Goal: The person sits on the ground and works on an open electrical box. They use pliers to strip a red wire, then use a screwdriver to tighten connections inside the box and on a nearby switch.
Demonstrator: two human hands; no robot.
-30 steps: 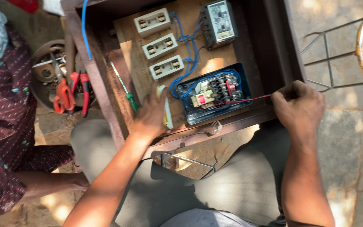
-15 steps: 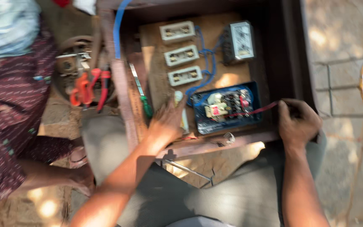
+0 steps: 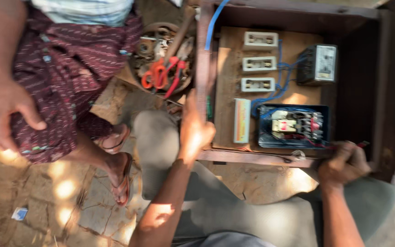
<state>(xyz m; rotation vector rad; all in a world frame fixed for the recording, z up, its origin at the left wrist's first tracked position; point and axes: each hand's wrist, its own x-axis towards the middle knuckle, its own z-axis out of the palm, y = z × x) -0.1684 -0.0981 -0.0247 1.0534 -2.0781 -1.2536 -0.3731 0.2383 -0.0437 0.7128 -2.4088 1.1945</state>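
Wooden box (image 3: pixel 298 20), dark brown and open on top, is lying across the person's lap with a pale board of white switches (image 3: pixel 258 62) and a blue-cased part (image 3: pixel 293 127) with red wire (image 3: pixel 316 142) inside. The left hand (image 3: pixel 194 130) is gripping the box's left side rail, fingers wrapped over the wood. The right hand (image 3: pixel 344 161) is closed at the bottom right edge, pinching what looks like the thin red wire, though blur is making that hard to tell. I think the box is stiff and fairly heavy, so the side rails are the best places to hold. The wire looks soft, bendy and easy to break. Beside it, another person's hand (image 3: pixel 3 107) is hanging loose near a round tray of red-handled tools (image 3: pixel 163 73).
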